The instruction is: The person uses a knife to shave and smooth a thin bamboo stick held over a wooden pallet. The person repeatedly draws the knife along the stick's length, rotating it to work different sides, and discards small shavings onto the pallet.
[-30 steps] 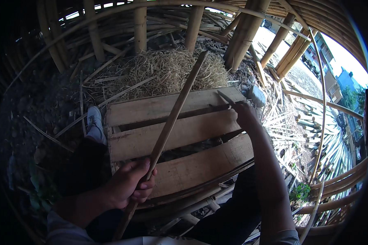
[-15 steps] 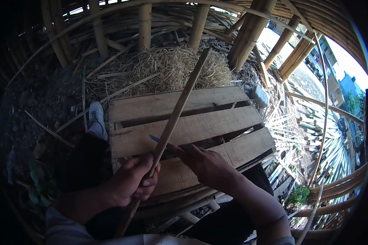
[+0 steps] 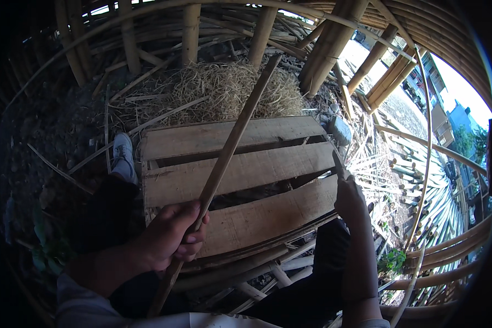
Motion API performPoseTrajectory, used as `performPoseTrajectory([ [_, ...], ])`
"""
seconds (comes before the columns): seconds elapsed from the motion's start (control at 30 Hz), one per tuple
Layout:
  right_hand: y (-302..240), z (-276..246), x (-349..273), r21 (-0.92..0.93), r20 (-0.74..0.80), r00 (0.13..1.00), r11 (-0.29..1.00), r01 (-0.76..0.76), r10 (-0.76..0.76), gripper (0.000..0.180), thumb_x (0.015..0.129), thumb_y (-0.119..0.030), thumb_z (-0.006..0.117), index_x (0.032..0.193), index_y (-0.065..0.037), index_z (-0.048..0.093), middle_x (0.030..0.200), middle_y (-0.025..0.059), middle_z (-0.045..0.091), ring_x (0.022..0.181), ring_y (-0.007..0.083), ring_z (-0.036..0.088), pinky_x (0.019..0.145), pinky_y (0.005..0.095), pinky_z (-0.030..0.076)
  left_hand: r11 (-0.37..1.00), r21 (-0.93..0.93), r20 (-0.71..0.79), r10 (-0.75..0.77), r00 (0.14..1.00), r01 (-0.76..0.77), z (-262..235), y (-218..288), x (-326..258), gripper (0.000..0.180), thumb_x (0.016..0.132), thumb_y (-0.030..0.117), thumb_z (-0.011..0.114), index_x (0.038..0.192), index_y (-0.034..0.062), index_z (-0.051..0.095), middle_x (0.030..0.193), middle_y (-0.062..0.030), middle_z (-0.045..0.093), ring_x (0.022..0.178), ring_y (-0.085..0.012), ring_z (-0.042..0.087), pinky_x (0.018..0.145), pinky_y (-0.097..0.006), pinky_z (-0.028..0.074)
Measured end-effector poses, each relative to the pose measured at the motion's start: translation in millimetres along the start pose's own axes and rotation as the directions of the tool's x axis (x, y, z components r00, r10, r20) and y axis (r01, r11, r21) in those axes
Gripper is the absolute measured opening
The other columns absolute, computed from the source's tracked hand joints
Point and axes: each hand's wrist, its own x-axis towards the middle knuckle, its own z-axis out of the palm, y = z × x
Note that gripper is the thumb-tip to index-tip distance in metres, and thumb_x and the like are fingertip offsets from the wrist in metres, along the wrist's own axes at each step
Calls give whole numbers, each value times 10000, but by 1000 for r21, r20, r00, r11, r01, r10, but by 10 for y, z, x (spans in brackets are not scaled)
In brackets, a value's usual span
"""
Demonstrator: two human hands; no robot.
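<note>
A long bamboo strip [image 3: 232,145] slants from the lower left up toward the pile of shavings. My left hand [image 3: 177,235] is wrapped round its lower part, thumb on the upper side. Out at the right, my right hand [image 3: 350,197] grips a knife [image 3: 338,162] whose blade points up and away; its handle is hidden in the fist. The knife is apart from the strip. Below both hands stands a low slatted wooden table [image 3: 268,216], with gaps between its boards.
A heap of curly shavings [image 3: 229,90] lies behind the table. Bamboo posts [image 3: 333,49] rise at the back. Many cut bamboo poles [image 3: 443,202] lie at the right, and a curved strip [image 3: 429,136] hangs before them. A shoe [image 3: 123,156] rests left of the table.
My right hand has moved with the knife away from the strip, rightward to the table's right edge. The left hand keeps its hold on the strip, and the view has shifted slightly.
</note>
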Motion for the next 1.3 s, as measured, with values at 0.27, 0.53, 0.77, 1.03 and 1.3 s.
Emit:
performPoseTrajectory([
  [0.27, -1343, -316, -1120, 397, -65, 652, 579, 712, -756, 631, 899, 9, 588, 1497, 74, 397, 989, 131, 488, 788, 264, 626, 656, 371, 552, 999, -19, -28, 50, 998, -51, 45, 73, 25, 333, 1098, 440, 398, 1017, 135, 502, 636, 26, 373, 435, -70, 292, 424, -255, 250],
  [0.53, -580, -325, -885, 342, 113, 898, 865, 367, -425, 502, 890, 27, 571, 1392, 5, 556, 979, 171, 591, 830, 320, 659, 721, 417, 557, 999, 1, -114, 50, 992, -50, -14, 15, -41, 333, 1098, 439, 396, 1013, 134, 500, 625, 26, 370, 427, -68, 273, 411, -255, 244],
  [0.77, 1613, 142, -426, -58, -85, 974, 975, -214, 208, 542, 822, 79, 585, 1353, -31, 576, 801, 256, 605, 797, 424, 637, 730, 499, 506, 999, 17, -55, 39, 998, -38, 73, 17, 50, 333, 1099, 435, 394, 1014, 133, 505, 627, 22, 371, 428, -70, 277, 411, -256, 253],
  [1.03, -458, -514, -727, 451, 54, 903, 817, 359, -426, 762, 797, 152, 513, 1500, -140, 490, 971, 164, 587, 800, 343, 631, 723, 453, 526, 999, 30, -51, 18, 999, -16, 49, -50, 99, 326, 1096, 440, 399, 1020, 144, 512, 640, 18, 375, 445, -77, 307, 430, -261, 281],
  [1.3, 257, -240, -580, 394, 181, 908, 874, 285, -378, 717, 740, 169, 585, 1343, -209, 676, 753, 172, 622, 646, 275, 614, 659, 404, 527, 1000, 9, -92, -10, 996, 10, 40, -60, 82, 326, 1099, 436, 390, 1025, 148, 523, 644, 15, 380, 447, -76, 306, 430, -251, 277],
])
